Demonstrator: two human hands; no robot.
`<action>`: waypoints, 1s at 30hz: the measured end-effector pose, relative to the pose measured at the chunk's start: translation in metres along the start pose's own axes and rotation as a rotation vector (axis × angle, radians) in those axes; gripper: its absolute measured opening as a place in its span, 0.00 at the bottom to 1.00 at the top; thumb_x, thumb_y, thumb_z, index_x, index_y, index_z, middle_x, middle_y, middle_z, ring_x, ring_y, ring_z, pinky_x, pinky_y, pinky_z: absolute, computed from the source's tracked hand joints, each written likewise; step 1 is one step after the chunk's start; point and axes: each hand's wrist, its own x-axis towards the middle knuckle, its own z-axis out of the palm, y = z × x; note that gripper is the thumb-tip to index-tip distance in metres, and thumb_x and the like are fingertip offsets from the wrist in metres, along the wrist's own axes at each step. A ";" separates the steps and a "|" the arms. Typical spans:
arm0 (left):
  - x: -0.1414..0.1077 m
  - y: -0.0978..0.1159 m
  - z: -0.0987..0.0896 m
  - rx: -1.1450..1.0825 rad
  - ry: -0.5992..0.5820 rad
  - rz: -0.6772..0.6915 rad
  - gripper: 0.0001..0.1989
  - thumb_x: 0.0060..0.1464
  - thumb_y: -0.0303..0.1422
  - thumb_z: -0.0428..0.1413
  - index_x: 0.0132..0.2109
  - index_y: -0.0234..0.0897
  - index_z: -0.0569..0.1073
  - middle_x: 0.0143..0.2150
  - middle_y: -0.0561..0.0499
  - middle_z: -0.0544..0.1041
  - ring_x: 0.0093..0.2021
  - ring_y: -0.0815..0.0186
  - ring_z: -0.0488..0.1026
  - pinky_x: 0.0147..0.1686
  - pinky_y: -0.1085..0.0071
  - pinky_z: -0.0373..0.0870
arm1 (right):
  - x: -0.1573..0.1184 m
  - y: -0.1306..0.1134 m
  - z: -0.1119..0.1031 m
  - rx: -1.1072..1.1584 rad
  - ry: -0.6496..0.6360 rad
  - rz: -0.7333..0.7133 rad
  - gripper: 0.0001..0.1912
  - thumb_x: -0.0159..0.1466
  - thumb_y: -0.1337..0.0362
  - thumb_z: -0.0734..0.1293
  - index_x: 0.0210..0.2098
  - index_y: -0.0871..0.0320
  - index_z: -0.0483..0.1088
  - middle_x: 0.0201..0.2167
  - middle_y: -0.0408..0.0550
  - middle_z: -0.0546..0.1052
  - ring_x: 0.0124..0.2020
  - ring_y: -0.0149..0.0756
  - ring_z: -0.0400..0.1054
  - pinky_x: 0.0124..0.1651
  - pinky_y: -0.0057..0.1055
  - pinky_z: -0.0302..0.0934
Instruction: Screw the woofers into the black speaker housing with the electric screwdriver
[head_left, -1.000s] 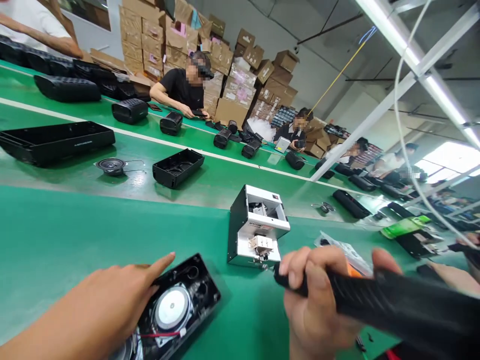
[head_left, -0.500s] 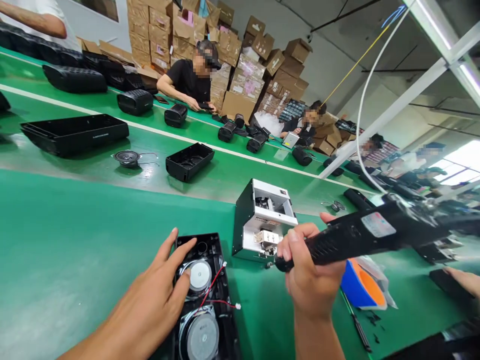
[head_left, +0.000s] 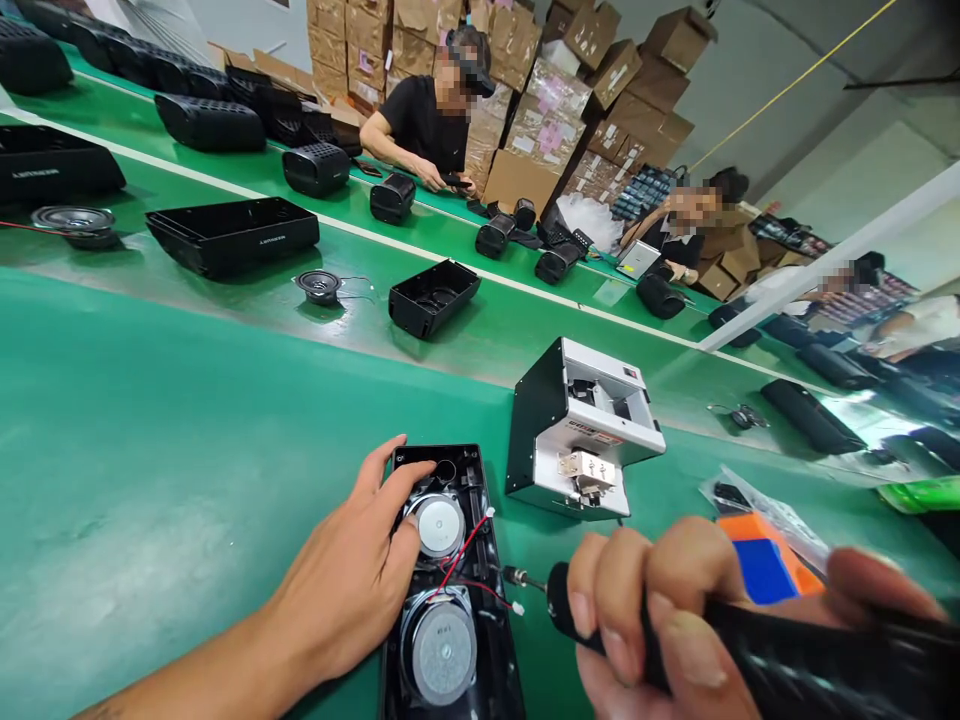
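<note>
My left hand (head_left: 341, 560) grips the left side of a black speaker housing (head_left: 501, 660), thumb and fingers apart over its wall and upper corner. Two round speaker drivers lie in the housing, a smaller one (head_left: 439, 524) near my thumb and a larger one (head_left: 444, 652) below. Red and black wires with white plugs cross it and hang over the right wall. In my right hand (head_left: 667, 600) is a black electric screwdriver (head_left: 817, 655), fingers wrapped round it. Its bit (head_left: 519, 576) points left, close to the housing's right edge; whether it touches cannot be told.
A white-and-black screw feeder (head_left: 589, 440) stands beyond the housing. Behind my right hand are an orange-and-blue container (head_left: 772, 560) and a plastic bag (head_left: 772, 515). Black housings (head_left: 232, 238) and loose drivers (head_left: 319, 287) lie on the green line. People sit opposite.
The screwdriver has swung down, its bit now beside the housing instead of at the screw feeder. The view has turned left. My left hand stays on the housing.
</note>
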 end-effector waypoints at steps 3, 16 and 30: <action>0.000 0.001 0.000 -0.020 -0.003 0.000 0.25 0.75 0.32 0.42 0.71 0.50 0.70 0.84 0.41 0.58 0.51 0.54 0.88 0.53 0.49 0.87 | -0.007 0.020 0.019 0.035 0.043 -0.047 0.27 0.78 0.67 0.73 0.67 0.35 0.63 0.30 0.32 0.68 0.20 0.30 0.61 0.27 0.30 0.65; -0.002 -0.009 0.007 -0.042 0.037 0.030 0.27 0.75 0.32 0.40 0.72 0.54 0.71 0.83 0.48 0.59 0.63 0.50 0.83 0.58 0.48 0.87 | -0.013 0.054 0.023 -0.013 0.024 -0.031 0.22 0.81 0.68 0.68 0.68 0.40 0.62 0.32 0.34 0.66 0.23 0.31 0.64 0.28 0.29 0.65; 0.000 -0.007 0.008 -0.107 0.051 0.071 0.27 0.78 0.33 0.35 0.71 0.57 0.68 0.80 0.49 0.60 0.82 0.55 0.62 0.74 0.41 0.74 | -0.018 0.069 0.012 0.089 -0.092 0.013 0.22 0.79 0.69 0.71 0.64 0.39 0.64 0.36 0.36 0.67 0.27 0.29 0.61 0.32 0.28 0.64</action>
